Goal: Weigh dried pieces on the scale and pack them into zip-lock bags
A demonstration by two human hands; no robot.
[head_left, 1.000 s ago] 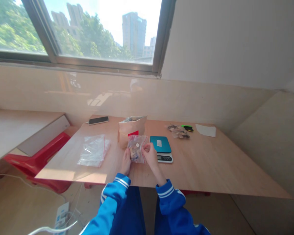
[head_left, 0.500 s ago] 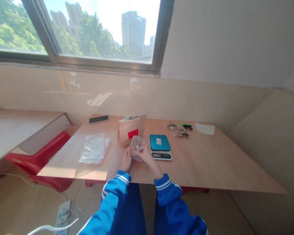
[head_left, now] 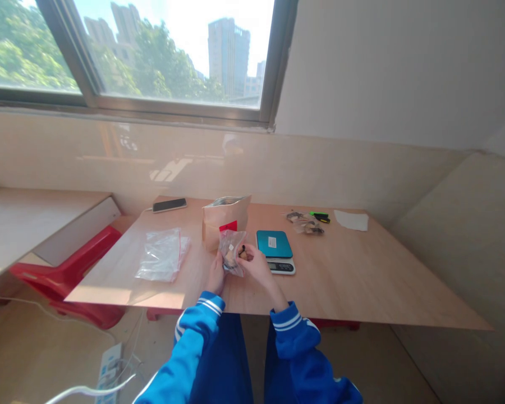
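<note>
Left of one scale (head_left: 274,243) I count one paper bag (head_left: 212,226); my left fingers (head_left: 220,261) grasp one plastic bag (head_left: 229,243), my right fingers (head_left: 251,252) brown bits (head_left: 242,255), number unclear.

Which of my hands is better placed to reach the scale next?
Probably your right hand: it's beside the scale, though pinching a small brown piece. Your left hand is farther off, gripping the clear bag.

Clear bag (head_left: 230,257) held near the front edge of the desk (head_left: 362,275)
Left hand (head_left: 216,275) grips it; right hand (head_left: 256,262) pinches brown pieces (head_left: 243,253) at its side; pouch (head_left: 212,224) stands toward the far edge, phone (head_left: 169,205) at the far left corner.
</note>
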